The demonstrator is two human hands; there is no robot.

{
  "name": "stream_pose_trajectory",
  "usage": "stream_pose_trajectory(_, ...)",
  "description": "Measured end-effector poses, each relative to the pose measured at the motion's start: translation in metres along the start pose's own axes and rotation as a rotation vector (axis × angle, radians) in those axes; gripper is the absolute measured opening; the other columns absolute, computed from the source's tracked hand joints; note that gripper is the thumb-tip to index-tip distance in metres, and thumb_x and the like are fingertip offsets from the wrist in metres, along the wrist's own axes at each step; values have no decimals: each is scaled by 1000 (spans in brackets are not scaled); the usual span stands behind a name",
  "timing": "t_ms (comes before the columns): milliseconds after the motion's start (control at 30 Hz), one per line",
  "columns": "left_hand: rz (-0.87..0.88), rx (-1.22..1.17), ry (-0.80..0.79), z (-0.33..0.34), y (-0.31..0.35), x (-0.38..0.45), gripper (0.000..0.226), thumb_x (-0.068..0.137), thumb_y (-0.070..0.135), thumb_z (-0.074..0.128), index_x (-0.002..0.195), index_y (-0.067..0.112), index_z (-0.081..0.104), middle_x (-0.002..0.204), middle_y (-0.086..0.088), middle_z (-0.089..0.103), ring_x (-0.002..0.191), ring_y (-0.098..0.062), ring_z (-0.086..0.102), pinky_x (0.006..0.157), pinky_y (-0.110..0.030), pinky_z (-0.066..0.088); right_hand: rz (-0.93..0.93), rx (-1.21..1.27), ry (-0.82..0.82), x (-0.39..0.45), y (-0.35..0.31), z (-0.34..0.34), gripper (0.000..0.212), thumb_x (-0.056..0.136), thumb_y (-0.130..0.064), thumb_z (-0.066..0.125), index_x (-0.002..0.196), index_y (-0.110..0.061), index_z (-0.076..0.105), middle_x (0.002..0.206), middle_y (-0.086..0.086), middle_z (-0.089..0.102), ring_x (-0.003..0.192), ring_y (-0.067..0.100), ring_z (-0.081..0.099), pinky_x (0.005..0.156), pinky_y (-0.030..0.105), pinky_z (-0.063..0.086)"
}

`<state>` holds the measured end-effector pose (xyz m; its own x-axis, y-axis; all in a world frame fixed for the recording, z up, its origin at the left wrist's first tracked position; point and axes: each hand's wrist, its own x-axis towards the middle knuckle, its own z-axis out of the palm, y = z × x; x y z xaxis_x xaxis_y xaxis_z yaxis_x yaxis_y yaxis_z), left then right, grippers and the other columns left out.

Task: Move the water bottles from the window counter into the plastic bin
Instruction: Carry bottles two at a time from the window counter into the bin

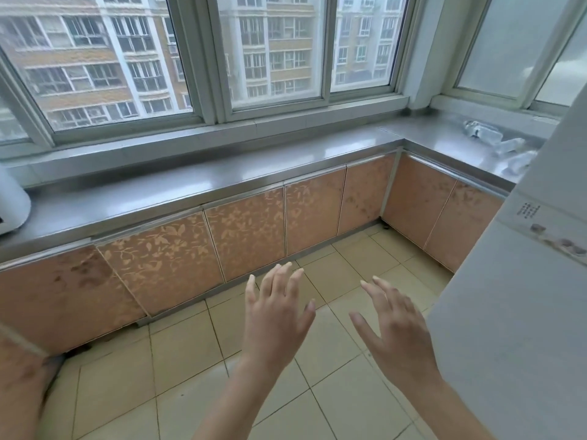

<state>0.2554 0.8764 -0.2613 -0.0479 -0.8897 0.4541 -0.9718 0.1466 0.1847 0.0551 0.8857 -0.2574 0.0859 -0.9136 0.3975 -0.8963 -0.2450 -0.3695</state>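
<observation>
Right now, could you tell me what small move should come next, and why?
Probably step right toward the bottles: both the left hand and right hand are open and empty over the floor, the bottles lie on the far right counter, and no bin shows.

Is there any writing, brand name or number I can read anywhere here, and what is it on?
No text here can be read.
White appliance at the right: a small block of dark print near its top edge, too small and blurred to read.
Water bottles lying on the counter: a dark mark on one label, too blurred to read.
Cabinet doors: a leaf pattern only, no words.
</observation>
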Motion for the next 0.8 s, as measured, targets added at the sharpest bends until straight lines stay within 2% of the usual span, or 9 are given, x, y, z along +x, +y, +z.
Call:
stream_pose_trajectory(67, 6, -3, -1, 18, 7, 35, 54, 89, 49, 41, 129, 19, 61, 135, -1, 62, 128, -23, 58, 111, -53, 29, 11, 0, -7, 33, 20, 5, 56, 86, -55, 39, 129, -22, 54, 135, 1, 53, 121, 22, 50, 96, 49, 45)
stream_pose_trajectory(167, 2, -10, -1, 41, 17, 87, 54, 89, 49, 41, 129, 19, 61, 135, -1, 62, 128, -23, 57, 110, -54, 32, 2, -10, -3, 81, 47, 10, 56, 87, -55, 39, 130, -22, 54, 136, 1, 53, 121, 21, 50, 96, 49, 45)
stream_pose_trajectory(267, 5, -28, 3, 65, 26, 132, 54, 89, 50, 42, 128, 19, 62, 134, -1, 62, 127, -23, 58, 110, -50, 25, 15, -7, 10, 124, 73, 15, 57, 87, -56, 38, 131, -23, 53, 137, 0, 52, 123, 18, 46, 98, 47, 43)
stream_pose_trajectory(467, 71, -57, -17, 114, 39, 220, 54, 86, 47, 43, 127, 20, 63, 132, -1, 64, 124, -22, 60, 106, -57, 42, 67, -26, 45, 201, 111, 31, 56, 87, -55, 39, 132, -24, 53, 137, 0, 52, 124, 12, 37, 98, 49, 44)
stream_pose_trajectory(633, 166, -82, -6, 164, 38, 305, 54, 86, 47, 42, 126, 18, 65, 131, -1, 65, 124, -22, 61, 107, -55, 41, 140, -79, 93, 274, 138, 57, 55, 86, -55, 40, 129, -23, 56, 134, 0, 53, 121, 13, 37, 92, 49, 48)
stream_pose_trajectory(733, 222, -97, -6, 194, 32, 360, 54, 87, 48, 42, 126, 19, 65, 131, -1, 65, 123, -23, 61, 110, -51, 32, 212, -83, 92, 316, 153, 74, 56, 87, -57, 37, 131, -26, 54, 138, -2, 50, 124, 11, 35, 97, 48, 45)
stream_pose_trajectory(800, 254, -102, -8, 211, 26, 397, 54, 85, 48, 42, 124, 19, 67, 129, 0, 67, 120, -22, 64, 107, -53, 40, 254, -89, 99, 344, 161, 85, 57, 87, -57, 36, 131, -26, 53, 139, -2, 50, 124, 10, 33, 97, 49, 45)
